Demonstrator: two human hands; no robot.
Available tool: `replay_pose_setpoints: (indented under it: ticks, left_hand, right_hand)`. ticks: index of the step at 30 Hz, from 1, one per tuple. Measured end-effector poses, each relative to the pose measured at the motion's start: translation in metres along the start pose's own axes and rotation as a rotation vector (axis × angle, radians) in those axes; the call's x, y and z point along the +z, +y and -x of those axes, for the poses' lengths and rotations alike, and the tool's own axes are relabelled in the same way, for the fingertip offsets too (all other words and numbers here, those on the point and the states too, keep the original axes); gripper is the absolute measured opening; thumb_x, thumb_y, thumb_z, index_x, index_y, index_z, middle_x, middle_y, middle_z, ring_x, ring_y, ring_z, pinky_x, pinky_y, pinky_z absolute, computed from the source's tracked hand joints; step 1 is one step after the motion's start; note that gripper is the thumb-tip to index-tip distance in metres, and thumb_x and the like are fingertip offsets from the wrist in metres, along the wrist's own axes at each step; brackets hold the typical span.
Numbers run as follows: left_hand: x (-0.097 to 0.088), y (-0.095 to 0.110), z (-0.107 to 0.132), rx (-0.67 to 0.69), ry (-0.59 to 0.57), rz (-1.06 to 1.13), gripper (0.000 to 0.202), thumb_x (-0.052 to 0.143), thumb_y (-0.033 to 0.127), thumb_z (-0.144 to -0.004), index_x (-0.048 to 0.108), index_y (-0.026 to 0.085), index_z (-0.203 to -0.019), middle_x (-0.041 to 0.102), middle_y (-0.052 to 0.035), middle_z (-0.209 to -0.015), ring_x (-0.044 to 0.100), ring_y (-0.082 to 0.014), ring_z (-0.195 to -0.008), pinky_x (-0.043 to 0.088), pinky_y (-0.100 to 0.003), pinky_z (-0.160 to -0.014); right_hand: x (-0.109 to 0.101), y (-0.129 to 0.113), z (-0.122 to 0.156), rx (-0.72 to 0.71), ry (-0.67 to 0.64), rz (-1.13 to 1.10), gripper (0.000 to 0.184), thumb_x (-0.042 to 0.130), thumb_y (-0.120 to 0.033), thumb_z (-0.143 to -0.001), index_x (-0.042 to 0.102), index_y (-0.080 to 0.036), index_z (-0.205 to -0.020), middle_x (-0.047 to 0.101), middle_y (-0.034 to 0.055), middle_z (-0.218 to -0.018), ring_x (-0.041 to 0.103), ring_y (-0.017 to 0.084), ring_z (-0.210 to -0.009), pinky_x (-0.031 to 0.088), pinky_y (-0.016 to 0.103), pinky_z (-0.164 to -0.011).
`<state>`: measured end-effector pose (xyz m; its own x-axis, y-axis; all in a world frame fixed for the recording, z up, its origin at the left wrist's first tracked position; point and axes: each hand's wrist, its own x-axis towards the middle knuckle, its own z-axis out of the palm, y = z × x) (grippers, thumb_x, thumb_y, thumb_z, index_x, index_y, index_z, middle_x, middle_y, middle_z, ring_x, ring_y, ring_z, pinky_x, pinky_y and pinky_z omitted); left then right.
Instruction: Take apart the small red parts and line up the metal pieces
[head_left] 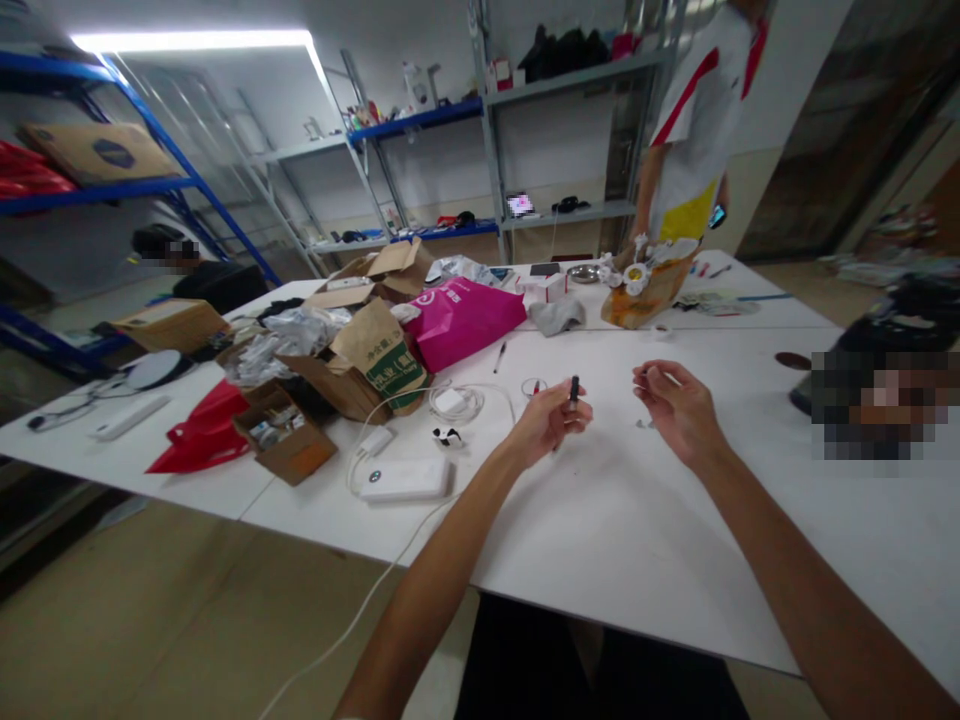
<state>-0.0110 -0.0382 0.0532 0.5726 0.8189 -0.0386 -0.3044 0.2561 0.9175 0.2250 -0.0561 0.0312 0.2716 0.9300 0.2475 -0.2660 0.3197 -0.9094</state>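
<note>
Bare forearms (pixel 442 575), stretched over the white table (pixel 622 540), probably for working room. In the left hand (pixel 550 425), a slim black object (pixel 574 392), pinched near upright, apparently to keep its top exposed. Right of that grip, the right hand (pixel 677 405), fingertips drawn together; cannot tell whether around anything. Left of the grip, a white block (pixel 405 480), placed apart, perhaps for clearance.

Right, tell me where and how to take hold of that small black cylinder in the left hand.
Best pinch the black cylinder lightly by its top end, coming from the right. It stands nearly upright in the left hand with that end exposed, and the right hand is on that side.
</note>
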Motion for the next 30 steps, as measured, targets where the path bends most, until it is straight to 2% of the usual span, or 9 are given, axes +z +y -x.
replay_pose_setpoints:
  ticks: [2, 4, 8, 11, 13, 15, 19, 23, 30]
  left_hand:
    - [-0.003, 0.000, -0.003, 0.072, 0.045, 0.003, 0.052, 0.078, 0.067, -0.087, 0.068, 0.018, -0.101, 0.074, -0.0111, -0.101, 0.068, -0.0175, -0.088, 0.052, -0.029, -0.074]
    - [-0.007, -0.001, -0.005, 0.134, 0.091, -0.019, 0.053, 0.079, 0.067, -0.087, 0.070, 0.017, -0.100, 0.073, -0.0121, -0.106, 0.067, -0.0161, -0.089, 0.052, -0.027, -0.074]
    - [-0.013, -0.005, -0.010, 0.226, 0.146, -0.133, 0.053, 0.078, 0.065, -0.089, 0.072, 0.014, -0.099, 0.065, -0.0050, -0.086, 0.053, -0.0093, -0.068, 0.043, -0.024, -0.063]
    - [-0.016, -0.011, -0.011, 0.271, 0.131, -0.369, 0.050, 0.077, 0.062, -0.091, 0.072, 0.014, -0.105, 0.063, -0.0015, -0.079, 0.053, -0.0098, -0.065, 0.041, -0.024, -0.061]
    - [-0.017, -0.015, -0.010, 0.300, 0.095, -0.574, 0.046, 0.074, 0.055, -0.094, 0.071, 0.015, -0.115, 0.068, -0.0021, -0.082, 0.058, -0.0118, -0.069, 0.044, -0.025, -0.064]
    - [-0.017, -0.019, -0.008, 0.340, 0.049, -0.793, 0.036, 0.069, 0.046, -0.098, 0.071, 0.018, -0.121, 0.072, -0.0027, -0.085, 0.061, -0.0136, -0.072, 0.047, -0.026, -0.069]
    - [-0.017, -0.026, -0.003, 0.374, -0.051, -1.210, 0.019, 0.066, 0.027, -0.096, 0.073, 0.021, -0.112, 0.076, -0.0047, -0.087, 0.066, -0.0199, -0.083, 0.050, -0.032, -0.079]
    - [-0.015, -0.029, 0.001, 0.333, -0.131, -1.415, 0.017, 0.066, 0.020, -0.092, 0.073, 0.021, -0.107, 0.075, -0.0072, -0.085, 0.069, -0.0261, -0.091, 0.051, -0.035, -0.082]
    - [-0.015, -0.024, 0.004, 0.233, -0.140, -1.584, 0.016, 0.065, 0.024, -0.091, 0.073, 0.020, -0.103, 0.072, -0.0105, -0.087, 0.067, -0.0267, -0.083, 0.049, -0.035, -0.075]
  right_hand:
    - [-0.006, 0.002, -0.005, 0.006, 0.046, -0.043, 0.043, 0.090, -0.058, -0.079, 0.068, -0.027, -0.098, 0.074, 0.0024, -0.106, 0.070, 0.014, -0.094, 0.060, 0.029, -0.080]
    - [-0.010, 0.004, -0.009, 0.010, 0.080, -0.080, 0.045, 0.091, -0.059, -0.077, 0.066, -0.026, -0.096, 0.072, 0.0019, -0.104, 0.068, 0.013, -0.091, 0.058, 0.028, -0.076]
    - [-0.020, 0.002, -0.015, -0.017, 0.141, -0.062, 0.050, 0.090, -0.064, -0.076, 0.064, -0.024, -0.092, 0.067, 0.0003, -0.091, 0.062, 0.010, -0.079, 0.055, 0.026, -0.069]
    - [-0.037, -0.002, -0.019, -0.101, 0.145, 0.231, 0.051, 0.086, -0.068, -0.079, 0.067, -0.023, -0.093, 0.066, 0.0006, -0.083, 0.059, 0.010, -0.071, 0.053, 0.026, -0.067]
    - [-0.056, -0.005, -0.023, -0.137, 0.078, 0.541, 0.054, 0.082, -0.072, -0.080, 0.071, -0.022, -0.097, 0.071, 0.0033, -0.086, 0.062, 0.013, -0.072, 0.054, 0.030, -0.070]
    - [-0.076, -0.005, -0.026, -0.132, -0.045, 0.819, 0.057, 0.076, -0.077, -0.082, 0.073, -0.022, -0.098, 0.074, 0.0061, -0.092, 0.067, 0.016, -0.077, 0.056, 0.033, -0.075]
    - [-0.109, 0.003, -0.030, -0.048, -0.260, 1.156, 0.051, 0.070, -0.074, -0.082, 0.076, -0.024, -0.090, 0.076, 0.0075, -0.093, 0.068, 0.020, -0.079, 0.053, 0.036, -0.075]
    - [-0.117, 0.012, -0.030, 0.059, -0.425, 1.243, 0.037, 0.071, -0.061, -0.080, 0.076, -0.024, -0.086, 0.075, 0.0064, -0.086, 0.066, 0.019, -0.074, 0.050, 0.032, -0.069]
    - [-0.104, 0.012, -0.026, 0.113, -0.496, 1.182, 0.036, 0.072, -0.059, -0.077, 0.077, -0.025, -0.087, 0.074, 0.0051, -0.083, 0.065, 0.018, -0.072, 0.050, 0.031, -0.068]
